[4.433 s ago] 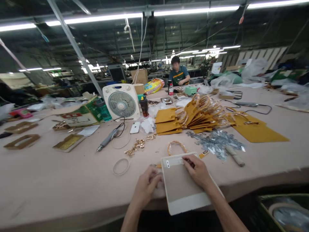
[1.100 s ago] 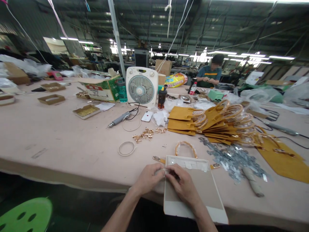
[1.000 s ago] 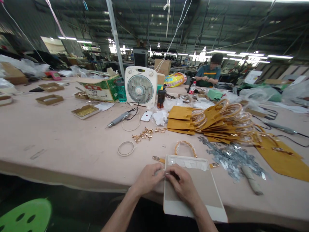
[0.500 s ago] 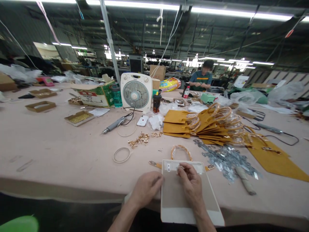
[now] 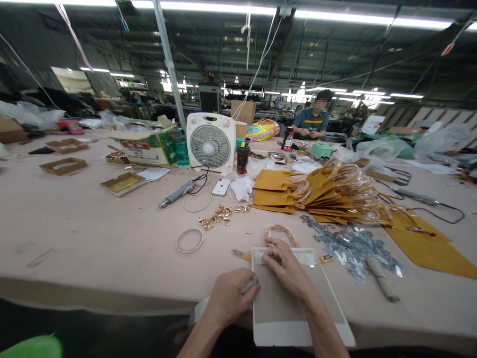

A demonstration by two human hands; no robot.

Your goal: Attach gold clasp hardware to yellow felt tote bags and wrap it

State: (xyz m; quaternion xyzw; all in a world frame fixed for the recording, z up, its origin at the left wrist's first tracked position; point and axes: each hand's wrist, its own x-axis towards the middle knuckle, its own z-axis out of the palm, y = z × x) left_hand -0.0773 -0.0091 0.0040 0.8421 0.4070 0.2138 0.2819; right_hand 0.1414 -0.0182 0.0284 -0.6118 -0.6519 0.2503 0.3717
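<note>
I'm resting a loosely curled left hand (image 5: 230, 297) and right hand (image 5: 286, 269) against the bag panel (image 5: 278, 306), seemingly steadying it, any hold unclear.

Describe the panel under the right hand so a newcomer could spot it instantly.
From the white fan, come down the table to its near edge, heading right. The flat panel lies there, under the right hand. Unlike the mustard bags piled beyond it, it shows a grey-beige face with a whitish border.
</note>
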